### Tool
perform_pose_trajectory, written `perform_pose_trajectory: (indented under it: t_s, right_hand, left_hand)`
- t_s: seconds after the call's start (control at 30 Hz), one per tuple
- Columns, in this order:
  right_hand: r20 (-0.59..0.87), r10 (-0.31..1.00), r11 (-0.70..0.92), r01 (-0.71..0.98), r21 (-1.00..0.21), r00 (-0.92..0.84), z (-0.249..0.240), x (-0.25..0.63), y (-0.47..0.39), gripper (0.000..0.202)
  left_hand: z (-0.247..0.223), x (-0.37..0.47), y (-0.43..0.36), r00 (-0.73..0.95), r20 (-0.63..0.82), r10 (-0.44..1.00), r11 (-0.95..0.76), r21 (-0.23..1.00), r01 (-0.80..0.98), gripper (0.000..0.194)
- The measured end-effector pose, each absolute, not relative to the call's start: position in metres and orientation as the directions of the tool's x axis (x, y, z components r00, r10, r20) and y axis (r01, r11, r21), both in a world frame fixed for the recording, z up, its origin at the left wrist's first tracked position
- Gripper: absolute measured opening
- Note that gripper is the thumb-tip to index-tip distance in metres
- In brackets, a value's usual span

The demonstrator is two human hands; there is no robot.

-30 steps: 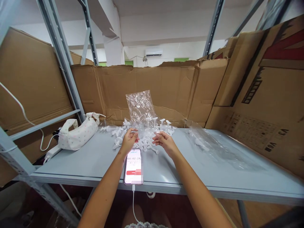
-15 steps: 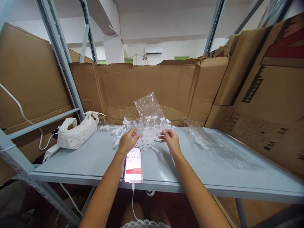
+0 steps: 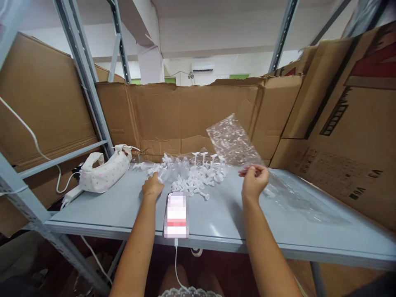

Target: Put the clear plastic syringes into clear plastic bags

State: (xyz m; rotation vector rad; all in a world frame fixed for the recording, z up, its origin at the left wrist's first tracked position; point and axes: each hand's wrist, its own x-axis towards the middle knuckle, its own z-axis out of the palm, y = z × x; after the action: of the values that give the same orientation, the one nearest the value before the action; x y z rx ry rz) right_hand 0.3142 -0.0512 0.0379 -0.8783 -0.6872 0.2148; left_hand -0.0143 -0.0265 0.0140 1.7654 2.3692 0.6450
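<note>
My right hand is closed in a pinch, and it looks like I've got the bottom of a crinkly clear bag in it, held up above the right half of the shelf. My left hand is reaching into the left side of the pile of white plastic pieces, around the middle of the shelf toward its back edge. Can't tell if those fingers are gripping anything, since the back of the hand covers them.

As for how far along this is, I'd say plenty is still loose: the pile is a jumble, with a few T-topped pieces standing up at the back. I can't make out any pieces inside the bag, but the glare makes that iffy.

My phone is by the front edge, screen pixelated, so no reading it. The clear plastic toward the right end is too see-through to sort out, and both forearms get cut off at the bottom.
</note>
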Motion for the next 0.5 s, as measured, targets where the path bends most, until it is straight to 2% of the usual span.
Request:
perform_pose_trajectory:
  t_s: [0.1, 0.23, 0.37, 0.43, 0.47, 0.5]
  right_hand:
    - [0.41, 0.363, 0.648, 0.089, -0.757, 0.837, 0.049, 0.349, -0.053, 0.016]
    - [0.393, 0.246, 0.587, 0.186, -0.788, 0.886, 0.061, 0.403, -0.061, 0.034]
    - [0.311, 0.34, 0.447, 0.138, -0.884, 0.887, 0.056, 0.455, -0.067, 0.062]
    - [0.283, 0.349, 0.311, 0.175, -0.934, 0.893, 0.046, 0.479, -0.067, 0.058]
    - [0.29, 0.359, 0.239, 0.213, -0.947, 0.887, 0.04, 0.491, -0.067, 0.047]
    - [0.359, 0.354, 0.197, 0.307, -0.931, 0.864, 0.033, 0.501, -0.067, 0.031]
  left_hand:
    - [0.014, -0.016, -0.027, -0.319, 0.176, 0.931, 0.22, 0.426, 0.877, 0.059]
    - [0.018, -0.014, -0.029, -0.364, 0.212, 0.907, 0.235, 0.463, 0.854, 0.055]
    - [0.023, -0.01, -0.032, -0.391, 0.235, 0.89, 0.227, 0.514, 0.827, 0.053]
    - [0.025, -0.009, -0.033, -0.41, 0.274, 0.87, 0.208, 0.551, 0.808, 0.052]
    - [0.026, -0.008, -0.034, -0.424, 0.297, 0.856, 0.196, 0.57, 0.797, 0.051]
    - [0.027, -0.007, -0.035, -0.439, 0.323, 0.838, 0.185, 0.589, 0.786, 0.051]
